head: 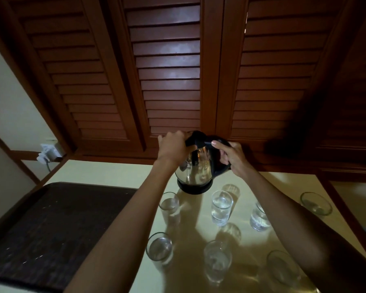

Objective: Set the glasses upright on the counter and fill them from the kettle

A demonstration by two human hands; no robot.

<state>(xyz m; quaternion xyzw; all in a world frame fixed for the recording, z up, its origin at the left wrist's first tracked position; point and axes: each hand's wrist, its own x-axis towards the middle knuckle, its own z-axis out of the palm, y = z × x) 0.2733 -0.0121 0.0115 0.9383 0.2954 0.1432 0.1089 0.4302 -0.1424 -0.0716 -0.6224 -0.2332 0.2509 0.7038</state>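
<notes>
Kettle (193,166), steel-bodied with a black lid, handle and base, sits at the far middle of the counter (106,172), held by both hands. The left hand (173,148) is curled over the black lid from the left. The right hand (230,155) is wrapped round the black handle on the right side, thumb laid along its top. The kettle leans slightly; whether its base touches the counter cannot be told.

Just near of it six glasses stand upright in two rows of three. The far-middle glass (221,208) holds clear water most of the way up. The far-left glass (170,206), just beside the left forearm, also seems to hold water. The far-right glass (259,218) is partly hidden behind the right forearm, with water showing in its lower part. The near-left glass (160,249), near-middle glass (217,261) and near-right glass (282,269) lie in dim light, and their contents cannot be made out.

A clear glass bowl (316,203) sits at the far right of the counter, well apart from the glasses. A dark tray (61,229) fills the left side. On the left wall a white plug sits in a socket (50,152). Louvred wooden doors (167,70) rise behind the counter.
</notes>
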